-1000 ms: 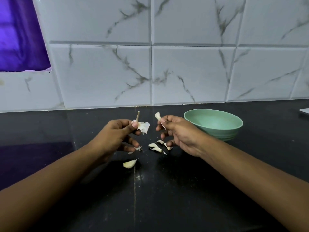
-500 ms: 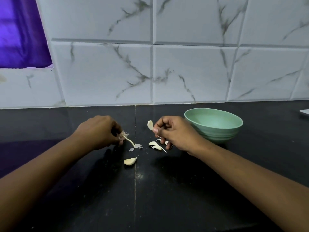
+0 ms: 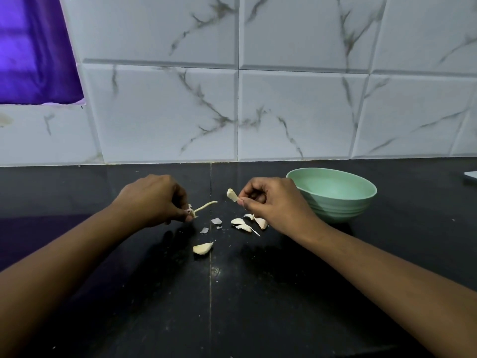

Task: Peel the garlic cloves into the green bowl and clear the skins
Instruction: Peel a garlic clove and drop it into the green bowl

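My left hand (image 3: pixel 154 200) hovers low over the black counter and pinches the garlic stem (image 3: pixel 205 205) with a scrap of skin at its base. My right hand (image 3: pixel 273 202) pinches a garlic clove (image 3: pixel 231 195) between thumb and forefinger, just left of the green bowl (image 3: pixel 333 195). The bowl looks empty. A loose clove (image 3: pixel 203 248) lies on the counter in front of both hands. More cloves and skin pieces (image 3: pixel 242 224) lie under my right hand, and small skin flakes (image 3: pixel 216 220) sit between the hands.
The black counter (image 3: pixel 232 306) runs back to a marbled white tile wall (image 3: pixel 284 112). A purple panel (image 3: pixel 31 47) fills the upper left. A pale flat object (image 3: pixel 470 175) shows at the right edge.
My left hand turned over and lowered the stem toward the counter. My right hand dropped slightly and holds the clove closer to the counter, still beside the bowl.
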`<state>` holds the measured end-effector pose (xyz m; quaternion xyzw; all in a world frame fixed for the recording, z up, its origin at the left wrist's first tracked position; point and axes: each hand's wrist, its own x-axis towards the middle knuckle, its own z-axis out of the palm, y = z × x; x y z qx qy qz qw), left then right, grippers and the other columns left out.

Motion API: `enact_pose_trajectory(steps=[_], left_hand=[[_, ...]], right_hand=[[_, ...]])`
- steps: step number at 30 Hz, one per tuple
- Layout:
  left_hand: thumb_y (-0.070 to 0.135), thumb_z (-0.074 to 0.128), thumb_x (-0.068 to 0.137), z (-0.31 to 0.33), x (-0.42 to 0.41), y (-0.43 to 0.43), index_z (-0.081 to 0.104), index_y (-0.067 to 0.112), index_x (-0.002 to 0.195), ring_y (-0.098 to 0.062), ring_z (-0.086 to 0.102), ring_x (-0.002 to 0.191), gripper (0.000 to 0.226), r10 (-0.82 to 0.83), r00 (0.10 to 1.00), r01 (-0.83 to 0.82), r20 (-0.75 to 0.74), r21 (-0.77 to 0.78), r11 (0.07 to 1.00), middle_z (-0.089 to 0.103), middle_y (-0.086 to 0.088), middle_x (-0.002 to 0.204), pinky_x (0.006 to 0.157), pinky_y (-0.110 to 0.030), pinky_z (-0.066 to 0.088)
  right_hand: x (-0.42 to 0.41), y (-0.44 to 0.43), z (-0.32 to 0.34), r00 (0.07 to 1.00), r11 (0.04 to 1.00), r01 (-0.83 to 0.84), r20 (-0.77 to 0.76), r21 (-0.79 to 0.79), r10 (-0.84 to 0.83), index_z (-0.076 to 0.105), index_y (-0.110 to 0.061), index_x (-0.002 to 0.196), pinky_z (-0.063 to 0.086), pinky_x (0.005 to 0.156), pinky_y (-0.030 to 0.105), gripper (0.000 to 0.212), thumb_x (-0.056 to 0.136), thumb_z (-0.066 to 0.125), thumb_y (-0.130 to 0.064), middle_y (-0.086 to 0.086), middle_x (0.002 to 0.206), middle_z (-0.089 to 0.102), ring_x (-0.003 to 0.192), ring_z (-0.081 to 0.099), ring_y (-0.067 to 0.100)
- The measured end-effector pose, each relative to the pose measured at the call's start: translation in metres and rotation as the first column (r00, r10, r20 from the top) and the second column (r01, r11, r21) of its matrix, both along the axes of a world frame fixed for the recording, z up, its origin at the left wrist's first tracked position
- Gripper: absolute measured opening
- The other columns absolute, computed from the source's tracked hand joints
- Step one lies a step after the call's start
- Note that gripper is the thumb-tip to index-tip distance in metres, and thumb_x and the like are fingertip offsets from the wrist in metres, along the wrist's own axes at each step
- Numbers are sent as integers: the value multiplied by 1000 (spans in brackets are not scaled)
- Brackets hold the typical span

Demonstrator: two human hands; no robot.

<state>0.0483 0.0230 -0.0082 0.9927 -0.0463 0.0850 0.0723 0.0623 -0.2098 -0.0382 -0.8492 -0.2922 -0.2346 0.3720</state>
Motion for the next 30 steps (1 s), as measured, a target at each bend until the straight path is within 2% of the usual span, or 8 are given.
enact_pose_trajectory(steps=[7, 9, 13, 17, 20, 24, 26, 30], left_hand=[[54, 74, 72, -6, 2, -2, 66, 32, 74, 5, 62, 49, 24, -51, 997, 48, -53, -55, 997, 67, 19, 68, 67, -26, 50], [40, 65, 87, -4, 1, -2, 69, 30, 84, 1, 65, 53, 10, -107, 989, 100, -103, -67, 993, 69, 15, 74, 60, -25, 52], [15, 59, 93, -1, -1, -3, 72, 19, 89, -6, 68, 56, 15, -156, 977, 131, -143, -167, 977, 72, 6, 75, 48, -20, 52], [19, 68, 85, -5, -2, -7, 74, 25, 73, -2, 67, 53, 14, -167, 983, 154, -82, -146, 977, 70, 12, 60, 49, -17, 50], [38, 79, 72, -4, -1, -5, 69, 22, 63, 0, 63, 48, 21, -93, 995, 87, -37, -155, 984, 65, 13, 51, 60, -28, 55], [55, 80, 60, -1, -1, -2, 63, 25, 69, -1, 62, 52, 36, -32, 993, 54, 115, -198, 979, 67, 8, 60, 69, -35, 54], [50, 80, 62, -1, -5, -7, 67, 32, 80, 1, 64, 65, 29, -79, 964, 170, 252, -360, 917, 69, 13, 73, 68, -29, 53], [35, 74, 63, -7, -20, -35, 73, 24, 91, -4, 70, 77, 30, -249, 922, 386, 296, -740, 550, 76, 4, 83, 63, -23, 56]], right_hand=[[1, -1, 1, 1000, 999, 11, -3, -30, -11, 69, -18, 74, 47, 61, 16, 8, 78, 75, -18, -21, 54, 56, 55, 57, -5], [1, -1, 1, 1000, 999, 14, -9, -30, -14, 68, -20, 73, 48, 60, 18, 9, 78, 75, -18, -19, 54, 57, 54, 57, -4], [1, -3, 3, 999, 1000, 15, -48, -8, -16, 67, -20, 74, 49, 56, 20, 9, 80, 74, -19, -15, 55, 59, 51, 58, -1], [0, -4, 6, 997, 1000, 17, -75, 5, -16, 66, -21, 74, 53, 57, 23, 11, 80, 74, -18, -13, 57, 60, 53, 58, 2], [-1, -4, 5, 997, 1000, 12, -80, 2, -12, 68, -18, 75, 51, 54, 18, 8, 80, 75, -17, -14, 58, 60, 53, 59, 2], [-2, -4, 4, 999, 999, 1, -44, 44, 1, 69, -16, 75, 46, 52, 13, 7, 79, 75, -16, -17, 52, 58, 51, 58, 1], [-4, -4, 5, 1000, 998, -4, 19, 65, 3, 69, -14, 74, 42, 52, 10, 7, 79, 75, -15, -22, 47, 55, 49, 57, -2], [-7, 0, 4, 985, 998, -25, 175, 62, 13, 68, -15, 71, 43, 55, 15, 8, 76, 75, -14, -22, 52, 53, 52, 56, -2]])
